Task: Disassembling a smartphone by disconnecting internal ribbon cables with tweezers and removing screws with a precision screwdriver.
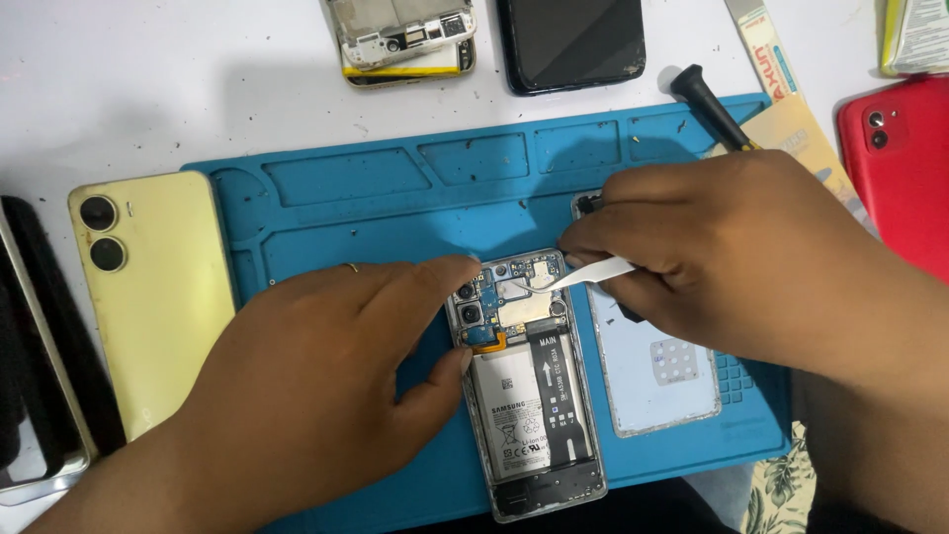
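Phone [534,396]: left hand [316,396] pins its edge; right hand [732,257] pinches the spudger [593,274]. Pry shallow, clear of the battery [509,415].

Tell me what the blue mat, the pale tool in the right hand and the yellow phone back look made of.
Blue mat: likely silicone or soft rubber, matte, with moulded recessed compartments. Pale tool held by the right hand: thin flat white blade, probably plastic, though metal cannot be ruled out. Yellow phone back: smooth pale surface with a soft sheen, plastic or glass.
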